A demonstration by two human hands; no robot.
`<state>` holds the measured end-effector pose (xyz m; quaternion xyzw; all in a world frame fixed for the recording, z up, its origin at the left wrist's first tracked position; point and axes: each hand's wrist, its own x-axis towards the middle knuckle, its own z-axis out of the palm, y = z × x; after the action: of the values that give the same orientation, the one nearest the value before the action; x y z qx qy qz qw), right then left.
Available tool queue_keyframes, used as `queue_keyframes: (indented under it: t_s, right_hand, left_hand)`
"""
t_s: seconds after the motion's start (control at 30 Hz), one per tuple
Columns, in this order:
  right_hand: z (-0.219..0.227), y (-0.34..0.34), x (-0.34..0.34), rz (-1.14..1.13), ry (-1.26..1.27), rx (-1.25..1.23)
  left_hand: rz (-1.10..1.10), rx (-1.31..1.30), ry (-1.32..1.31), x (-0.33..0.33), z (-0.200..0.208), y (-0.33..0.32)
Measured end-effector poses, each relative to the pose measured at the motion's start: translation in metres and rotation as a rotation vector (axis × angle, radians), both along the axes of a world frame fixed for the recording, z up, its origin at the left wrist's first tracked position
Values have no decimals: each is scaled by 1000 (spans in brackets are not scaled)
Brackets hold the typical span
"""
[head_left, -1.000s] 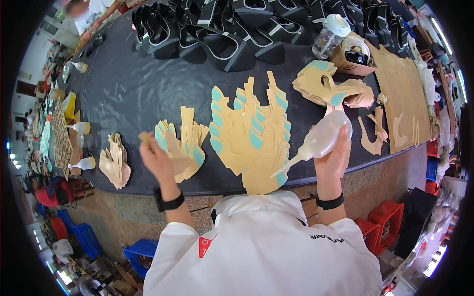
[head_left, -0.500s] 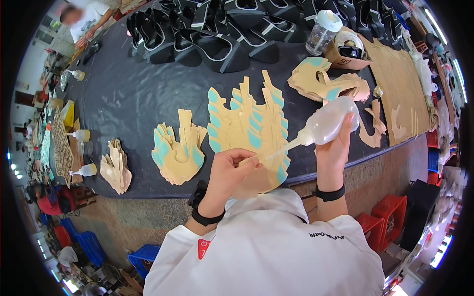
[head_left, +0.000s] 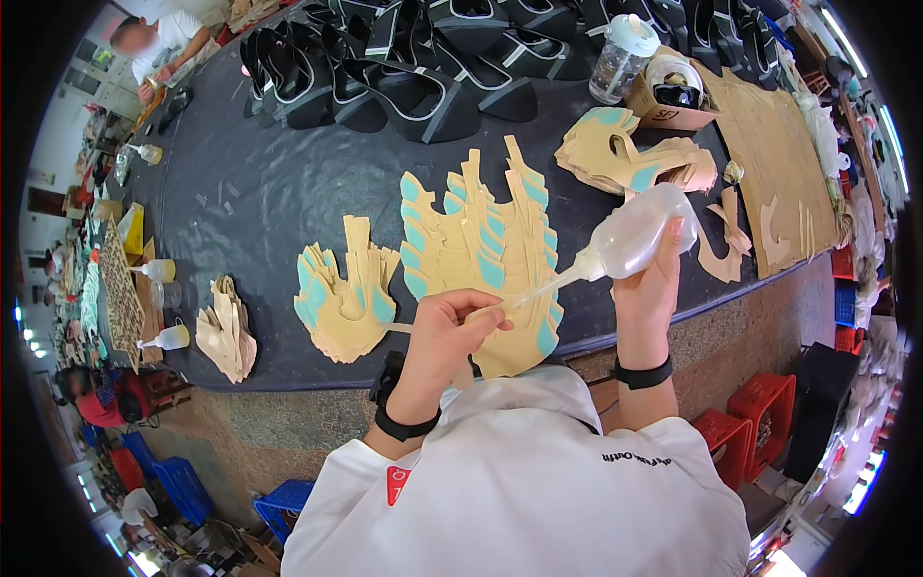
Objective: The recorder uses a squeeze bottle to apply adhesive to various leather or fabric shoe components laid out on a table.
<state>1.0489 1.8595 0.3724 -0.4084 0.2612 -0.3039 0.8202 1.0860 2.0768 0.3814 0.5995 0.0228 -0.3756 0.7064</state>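
My right hand (head_left: 646,274) is wrapped round a translucent squeeze bottle (head_left: 642,231), tilted with its long nozzle pointing down to the left. The nozzle's tip reaches the fingertips of my left hand (head_left: 457,325). Those fingers pinch a thin beige cut piece, mostly hidden by the hand; a pale strip (head_left: 396,328) sticks out left of it, apparently part of the same piece. Beneath and beyond the hands lies a large fanned stack of beige shoe pieces (head_left: 481,236) with turquoise patches. A smaller similar stack (head_left: 344,322) lies to the left.
Black strappy shoes (head_left: 413,91) crowd the table's far side. A clear drinking bottle (head_left: 623,62) stands beside a small cardboard box (head_left: 668,117). More beige pieces (head_left: 625,154) lie at right, near brown cardboard (head_left: 769,173). Small glue bottles (head_left: 171,337) line the left; a person (head_left: 173,43) sits far left.
The beige piece in my left hand has turned, and a pale strip now shows left of the hand. The bottle has shifted slightly left, its nozzle still at the left fingertips.
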Motion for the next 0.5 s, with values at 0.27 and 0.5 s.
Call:
queue_keyframes:
  t_s: [0.27,0.5]
  right_hand:
    - [-1,-5,1,14,-33,7]
    - [0,-1,3,-16,-29,27]
  left_hand:
    - [28,-48,24,1,-2,-1]
    - [7,3,14,0,1,1]
